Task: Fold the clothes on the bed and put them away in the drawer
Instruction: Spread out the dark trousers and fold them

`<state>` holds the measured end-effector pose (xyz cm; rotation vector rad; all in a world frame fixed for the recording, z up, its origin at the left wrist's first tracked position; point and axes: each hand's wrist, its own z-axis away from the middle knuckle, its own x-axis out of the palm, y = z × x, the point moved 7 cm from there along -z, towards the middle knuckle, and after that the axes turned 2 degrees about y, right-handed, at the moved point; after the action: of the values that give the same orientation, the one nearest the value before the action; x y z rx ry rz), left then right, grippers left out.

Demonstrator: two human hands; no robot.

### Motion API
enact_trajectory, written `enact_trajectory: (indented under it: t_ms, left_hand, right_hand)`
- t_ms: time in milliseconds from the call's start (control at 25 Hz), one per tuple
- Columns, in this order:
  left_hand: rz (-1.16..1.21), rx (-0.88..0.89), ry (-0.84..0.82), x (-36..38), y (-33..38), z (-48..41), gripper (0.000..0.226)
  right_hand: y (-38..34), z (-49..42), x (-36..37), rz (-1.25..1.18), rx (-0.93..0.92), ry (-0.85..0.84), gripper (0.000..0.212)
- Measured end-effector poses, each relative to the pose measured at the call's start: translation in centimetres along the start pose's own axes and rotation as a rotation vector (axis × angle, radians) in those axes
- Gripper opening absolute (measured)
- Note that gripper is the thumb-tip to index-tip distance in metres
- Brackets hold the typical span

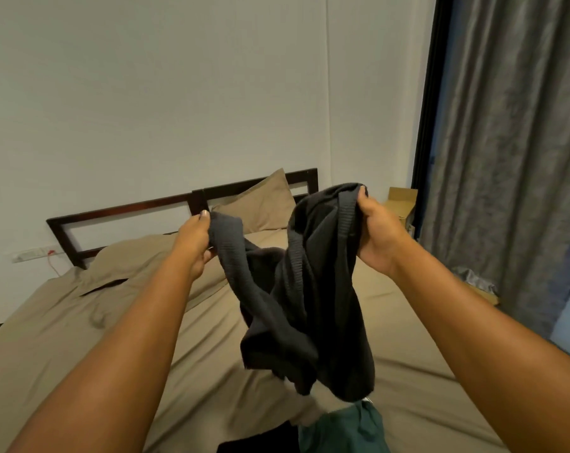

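Observation:
A dark grey knitted garment (303, 308) hangs in the air above the bed (113, 338), bunched and twisted. My left hand (195, 243) grips one ribbed edge of it at the left. My right hand (375, 230) grips another ribbed edge, held a little higher at the right. Under the hanging garment, at the near edge of the bed, lie a green garment (345, 429), a black garment (260, 441) and a pale cloth (304, 408). No drawer is in view.
The bed has a tan sheet, two tan pillows (260, 204) and a dark wooden headboard (130, 214) against a white wall. A cardboard box (401, 201) stands past the bed's far right corner. Grey curtains (506, 158) hang at the right.

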<state>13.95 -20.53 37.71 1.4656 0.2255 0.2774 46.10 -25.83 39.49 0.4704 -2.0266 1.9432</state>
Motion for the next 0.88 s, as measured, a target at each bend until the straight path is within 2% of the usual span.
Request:
enact_trajectory:
  t_ms: [160,240,280,320,440,520,600,680,760,800,880]
  left_hand:
    - [-0.408,0.090,-0.467,5.8,0.0,3.5,0.051]
    - [-0.383,0.158,-0.643,9.5,0.4,6.4,0.060]
    - [-0.379,0.201,-0.680,11.2,0.6,7.7,0.063]
    - [-0.392,0.248,-0.669,12.5,0.7,8.3,0.059]
    - [-0.297,0.387,-0.498,14.0,2.2,8.3,0.025]
    - [-0.125,0.391,-0.440,13.8,3.8,7.7,0.020]
    - [0.073,0.355,-0.388,13.8,5.3,7.1,0.029]
    - [0.240,0.317,-0.304,13.4,6.8,6.8,0.030]
    - [0.350,0.277,-0.243,12.8,7.7,6.3,0.028]
    - [0.358,0.263,-0.204,12.1,7.9,5.8,0.027]
    - [0.271,0.223,-0.085,10.2,7.3,4.5,0.025]
  right_hand:
    - [-3.8,-1.0,2.3,-0.103,-0.099,-0.035,0.048]
    - [-5.0,-1.3,3.4,-0.028,-0.130,-0.059,0.044]
    - [-5.4,-1.3,3.9,0.037,-0.150,-0.060,0.042]
    - [-5.9,-1.2,4.2,0.115,-0.174,-0.047,0.040]
    - [-7.5,-1.3,3.8,0.324,-0.266,0.016,0.039]
    - [-7.7,-1.1,2.8,0.408,-0.258,-0.076,0.044]
    - [-4.9,-0.6,1.2,0.626,-0.084,-0.243,0.059]
    - [0.0,0.4,-0.8,0.979,0.131,-0.432,0.068]
    - [3.1,0.1,-3.7,1.276,0.175,-0.440,0.048]
    - [3.0,-0.5,-4.9,1.326,0.129,-0.376,0.033]
    - [0.4,-1.1,-6.4,1.242,0.065,-0.247,0.014]
